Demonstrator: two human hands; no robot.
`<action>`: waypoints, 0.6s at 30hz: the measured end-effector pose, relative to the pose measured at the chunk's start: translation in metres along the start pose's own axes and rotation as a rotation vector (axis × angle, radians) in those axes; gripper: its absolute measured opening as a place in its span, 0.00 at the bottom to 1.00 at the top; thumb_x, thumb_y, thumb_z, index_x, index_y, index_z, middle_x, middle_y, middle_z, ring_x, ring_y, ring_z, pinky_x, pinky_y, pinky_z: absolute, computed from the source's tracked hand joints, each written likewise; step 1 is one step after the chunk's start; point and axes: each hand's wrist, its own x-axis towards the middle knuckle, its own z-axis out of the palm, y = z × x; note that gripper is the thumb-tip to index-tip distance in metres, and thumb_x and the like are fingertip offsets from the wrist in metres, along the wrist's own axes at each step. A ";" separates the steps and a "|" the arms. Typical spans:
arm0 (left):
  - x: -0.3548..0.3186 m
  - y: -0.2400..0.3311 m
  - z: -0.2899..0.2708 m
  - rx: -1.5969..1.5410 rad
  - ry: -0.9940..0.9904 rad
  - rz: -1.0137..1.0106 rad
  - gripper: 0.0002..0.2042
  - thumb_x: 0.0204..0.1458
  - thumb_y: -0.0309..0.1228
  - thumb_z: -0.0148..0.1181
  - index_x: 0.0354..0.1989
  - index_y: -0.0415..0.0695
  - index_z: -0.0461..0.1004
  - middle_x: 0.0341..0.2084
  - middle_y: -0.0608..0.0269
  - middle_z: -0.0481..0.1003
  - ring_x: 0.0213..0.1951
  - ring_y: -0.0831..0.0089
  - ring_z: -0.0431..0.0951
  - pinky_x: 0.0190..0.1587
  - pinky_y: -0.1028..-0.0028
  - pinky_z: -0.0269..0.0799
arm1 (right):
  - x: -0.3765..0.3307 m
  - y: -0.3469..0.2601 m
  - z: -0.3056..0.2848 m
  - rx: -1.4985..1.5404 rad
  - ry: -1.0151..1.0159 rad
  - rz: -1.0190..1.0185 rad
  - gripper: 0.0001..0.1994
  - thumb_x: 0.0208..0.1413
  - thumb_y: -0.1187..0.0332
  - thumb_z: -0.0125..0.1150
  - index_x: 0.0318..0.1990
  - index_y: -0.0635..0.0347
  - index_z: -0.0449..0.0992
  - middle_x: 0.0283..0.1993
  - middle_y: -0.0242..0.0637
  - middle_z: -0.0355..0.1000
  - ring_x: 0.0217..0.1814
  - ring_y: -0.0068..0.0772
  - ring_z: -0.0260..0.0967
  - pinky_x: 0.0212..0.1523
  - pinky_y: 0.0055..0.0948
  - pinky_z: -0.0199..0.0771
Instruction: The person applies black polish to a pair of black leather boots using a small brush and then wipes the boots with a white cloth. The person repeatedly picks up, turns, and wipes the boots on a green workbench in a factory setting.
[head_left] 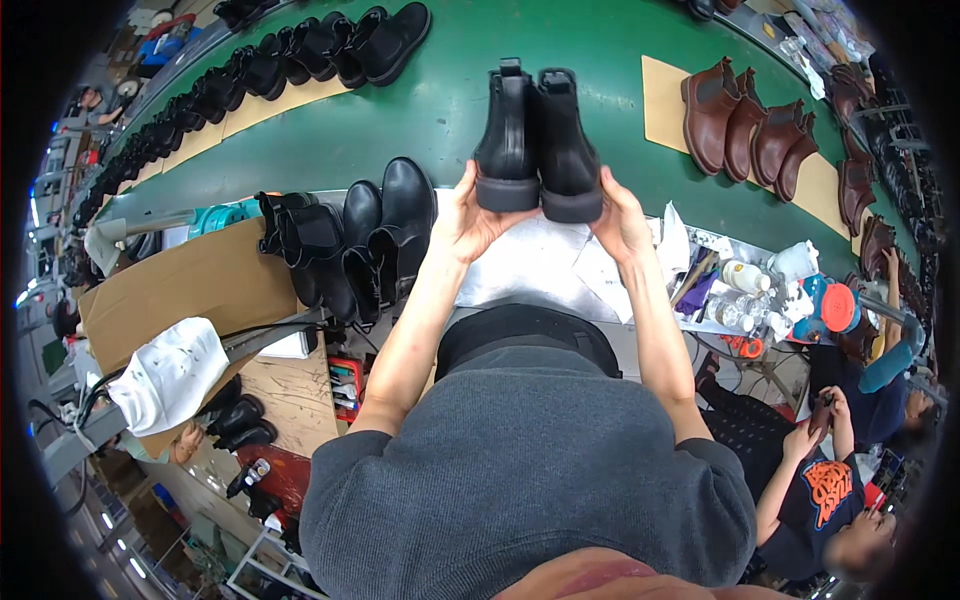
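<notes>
A pair of black ankle boots is held up side by side, heels turned toward me and toes pointing away. My left hand (468, 218) is closed around the sole and side of the left boot (506, 135). My right hand (622, 216) grips the right boot (567, 140) the same way, thumb along its outer side. Beneath the boots runs the near edge of a green work surface (450, 120), with a pale metal ledge (520, 265) in front of me. The undersides of the soles are hidden, as are some of my fingers.
More black boots (405, 205) stand left of my left hand, beside a brown cardboard sheet (190, 285). A black boot row (265, 65) lines the far left. Brown boots (710, 115) stand right on cardboard. Bottles (745, 277) and cloths lie near right. A co-worker (820, 490) sits lower right.
</notes>
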 end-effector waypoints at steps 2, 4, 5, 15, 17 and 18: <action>0.002 0.001 -0.002 0.067 0.121 0.071 0.28 0.57 0.45 0.53 0.58 0.35 0.59 0.54 0.40 0.64 0.57 0.44 0.65 0.57 0.39 0.63 | 0.007 0.004 0.011 0.081 0.106 -0.006 0.17 0.58 0.59 0.58 0.49 0.59 0.71 0.47 0.35 0.72 0.51 0.29 0.70 0.54 0.32 0.68; 0.003 0.002 -0.006 0.065 0.175 0.086 0.28 0.57 0.46 0.53 0.56 0.35 0.60 0.52 0.40 0.66 0.56 0.45 0.66 0.58 0.41 0.62 | 0.010 0.005 0.012 0.157 0.188 0.036 0.16 0.54 0.60 0.63 0.45 0.58 0.72 0.43 0.35 0.73 0.46 0.29 0.72 0.49 0.33 0.72; 0.004 0.002 -0.007 0.054 0.176 0.080 0.28 0.57 0.46 0.53 0.56 0.35 0.60 0.52 0.40 0.66 0.56 0.45 0.66 0.58 0.41 0.62 | 0.009 0.006 0.012 0.166 0.206 0.021 0.16 0.54 0.59 0.63 0.46 0.58 0.72 0.43 0.35 0.73 0.46 0.29 0.72 0.50 0.33 0.72; 0.003 -0.002 0.006 0.123 0.191 0.081 0.27 0.56 0.47 0.54 0.57 0.42 0.61 0.52 0.47 0.67 0.56 0.52 0.67 0.57 0.42 0.64 | 0.003 0.005 0.019 0.164 0.266 -0.015 0.18 0.53 0.57 0.64 0.47 0.55 0.70 0.45 0.36 0.71 0.48 0.32 0.71 0.51 0.36 0.72; 0.003 -0.003 0.010 0.132 0.206 0.081 0.25 0.57 0.47 0.52 0.56 0.41 0.62 0.51 0.48 0.68 0.55 0.53 0.69 0.57 0.43 0.64 | 0.002 0.005 0.020 0.164 0.274 -0.019 0.18 0.54 0.56 0.63 0.48 0.55 0.70 0.45 0.35 0.71 0.48 0.31 0.71 0.51 0.36 0.71; 0.004 -0.003 0.014 0.138 0.213 0.081 0.25 0.58 0.47 0.51 0.57 0.42 0.62 0.51 0.48 0.68 0.55 0.53 0.69 0.57 0.43 0.64 | 0.001 0.004 0.021 0.167 0.268 -0.020 0.18 0.55 0.56 0.62 0.48 0.54 0.70 0.46 0.35 0.71 0.48 0.30 0.71 0.51 0.35 0.71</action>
